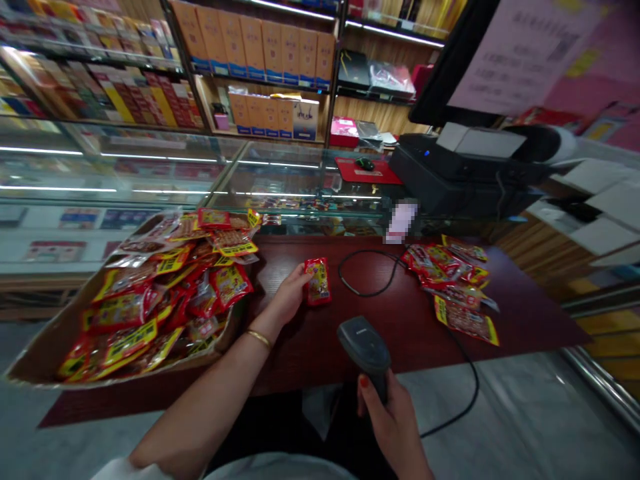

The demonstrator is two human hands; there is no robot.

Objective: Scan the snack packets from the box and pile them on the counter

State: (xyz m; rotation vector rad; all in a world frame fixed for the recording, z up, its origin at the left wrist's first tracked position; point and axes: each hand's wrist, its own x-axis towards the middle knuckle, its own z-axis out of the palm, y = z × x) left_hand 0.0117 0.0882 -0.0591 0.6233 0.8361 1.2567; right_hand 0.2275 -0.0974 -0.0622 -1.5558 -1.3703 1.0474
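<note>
My left hand (291, 293) pinches the edge of a red and yellow snack packet (318, 281) over the dark red tabletop (285, 347). A gold bangle circles that wrist. In my right hand (393, 417) is a dark grey barcode scanner (365, 343), its head tilted up toward the packet, fingers wrapped round the handle. To the left stands an open cardboard box (30, 360) heaped with snack packets (170, 293) in red and yellow. Several more packets (450, 273) lie in a loose pile on the right side of the tabletop.
A black cable (367, 293) loops across the table, and another stretch hangs below its front edge. Behind is a glass display counter (280, 173) with a red mouse pad (350, 172). A black printer-like machine (450, 173) and a monitor (445, 73) stand at right. Boxes line the shelves.
</note>
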